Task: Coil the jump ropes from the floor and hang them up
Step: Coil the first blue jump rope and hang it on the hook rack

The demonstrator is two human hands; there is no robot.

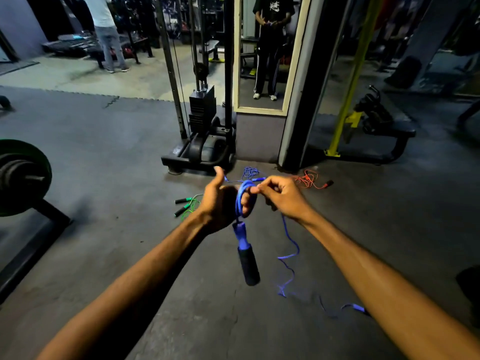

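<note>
A blue jump rope is wound in several loops around the fingers of my left hand, thumb raised. Its black-and-blue handle hangs down below that hand. My right hand pinches the blue cord right beside the coil. The loose blue cord trails from my right hand down to the floor. A green rope with black handles lies on the floor left of my hands. An orange rope lies tangled to the right, and another blue tangle lies behind my hands.
A cable machine with a weight stack stands just ahead, next to a mirror on a pillar. A barbell with plates is at the left, a yellow-framed bench at the right. A person stands far left.
</note>
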